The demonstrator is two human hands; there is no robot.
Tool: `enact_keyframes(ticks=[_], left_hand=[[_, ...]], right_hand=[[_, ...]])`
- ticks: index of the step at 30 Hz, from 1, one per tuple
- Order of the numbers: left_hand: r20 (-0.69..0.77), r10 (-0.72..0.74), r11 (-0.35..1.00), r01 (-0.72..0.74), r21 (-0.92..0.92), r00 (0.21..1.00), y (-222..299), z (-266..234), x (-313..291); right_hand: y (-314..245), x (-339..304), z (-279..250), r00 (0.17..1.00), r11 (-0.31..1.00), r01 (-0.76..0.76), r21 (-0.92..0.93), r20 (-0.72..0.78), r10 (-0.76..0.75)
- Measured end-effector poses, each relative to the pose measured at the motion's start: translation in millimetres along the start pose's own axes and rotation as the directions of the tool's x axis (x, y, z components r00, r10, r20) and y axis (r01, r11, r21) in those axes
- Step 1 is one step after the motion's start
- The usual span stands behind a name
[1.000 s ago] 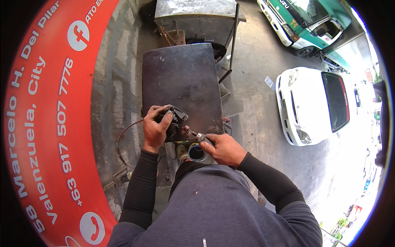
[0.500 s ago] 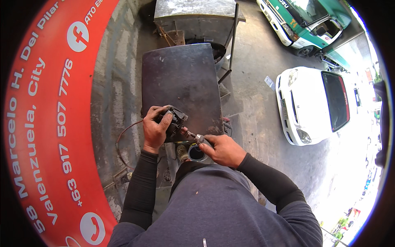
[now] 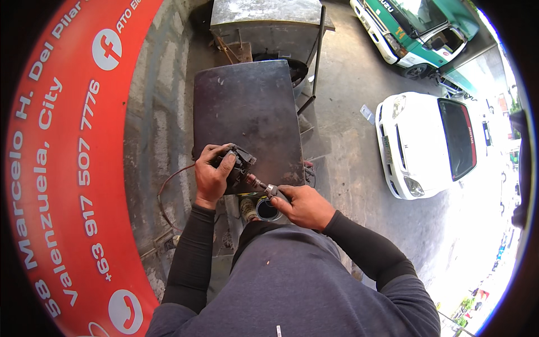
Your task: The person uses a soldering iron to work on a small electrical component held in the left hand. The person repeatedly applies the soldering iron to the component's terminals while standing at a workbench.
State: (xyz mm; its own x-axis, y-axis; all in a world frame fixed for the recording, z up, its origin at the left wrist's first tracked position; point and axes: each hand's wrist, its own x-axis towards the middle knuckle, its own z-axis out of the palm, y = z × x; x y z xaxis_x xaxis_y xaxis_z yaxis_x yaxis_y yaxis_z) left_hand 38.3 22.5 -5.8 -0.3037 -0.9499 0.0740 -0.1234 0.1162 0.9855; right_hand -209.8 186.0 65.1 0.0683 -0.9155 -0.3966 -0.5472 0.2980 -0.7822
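Note:
Over the near edge of a dark tabletop (image 3: 247,106), my left hand (image 3: 211,175) is closed round a blackened, blocky metal part (image 3: 241,160), thumb on top. My right hand (image 3: 306,204) grips a hand tool (image 3: 273,191) with a dark handle, a silver collar and a reddish-brown shaft. The shaft points up and left, and its tip meets the lower right side of the part or lies very close to it; I cannot tell which. A thin reddish-brown cord (image 3: 163,189) curves from beside my left hand toward the ground; where it attaches is hidden.
Below the table's near edge stands a round container (image 3: 268,209) with dark contents. Beyond the table is a metal-topped bench (image 3: 264,12) with a pole (image 3: 319,56) beside it. A red banner (image 3: 73,185) borders the left. To the right are a white car (image 3: 418,146) and a green-and-white truck (image 3: 415,28).
Almost nothing differs. Both hands keep their grips on the part and the tool, with at most a very slight shift of the view.

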Motion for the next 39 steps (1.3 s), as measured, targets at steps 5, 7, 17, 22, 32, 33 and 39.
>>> enact_keyframes(ticks=[5,7,17,22,32,33,39], left_hand=[[0.007,0.005,1.0,-0.005,0.02,1.0,-1.1,-2.0,0.7],[0.005,0.0,1.0,0.0,0.021,1.0,0.1,-1.6,0.7],[-0.003,0.015,1.0,-0.015,0.022,1.0,-2.9,-1.2,0.1],[0.003,0.016,1.0,-0.016,0.01,1.0,-3.8,-0.9,0.2],[-0.008,0.01,1.0,-0.01,0.0,1.0,-3.6,-0.8,-1.2],[-0.012,0.005,1.0,-0.005,-0.008,1.0,-2.6,0.1,-1.3],[-0.003,0.016,1.0,-0.016,0.024,1.0,-2.4,-0.6,-1.2]], right_hand=[[-4.3,-1.1,-0.8,0.999,0.999,0.028,-0.02,0.021,-0.028],[-3.0,-0.2,2.6,1.0,1.0,0.023,-0.003,0.004,-0.023],[-0.6,2.6,-0.5,1.0,1.0,-0.018,-0.02,-0.007,0.018],[-3.3,-1.3,-0.1,1.0,1.0,-0.006,-0.002,0.009,0.006],[-1.3,2.4,-1.3,1.0,1.0,0.007,-0.019,0.018,-0.007],[-2.1,3.7,-3.1,1.0,1.0,-0.015,-0.017,0.005,0.015],[-5.8,3.5,-0.3,1.0,0.999,0.016,-0.052,0.023,-0.014]])
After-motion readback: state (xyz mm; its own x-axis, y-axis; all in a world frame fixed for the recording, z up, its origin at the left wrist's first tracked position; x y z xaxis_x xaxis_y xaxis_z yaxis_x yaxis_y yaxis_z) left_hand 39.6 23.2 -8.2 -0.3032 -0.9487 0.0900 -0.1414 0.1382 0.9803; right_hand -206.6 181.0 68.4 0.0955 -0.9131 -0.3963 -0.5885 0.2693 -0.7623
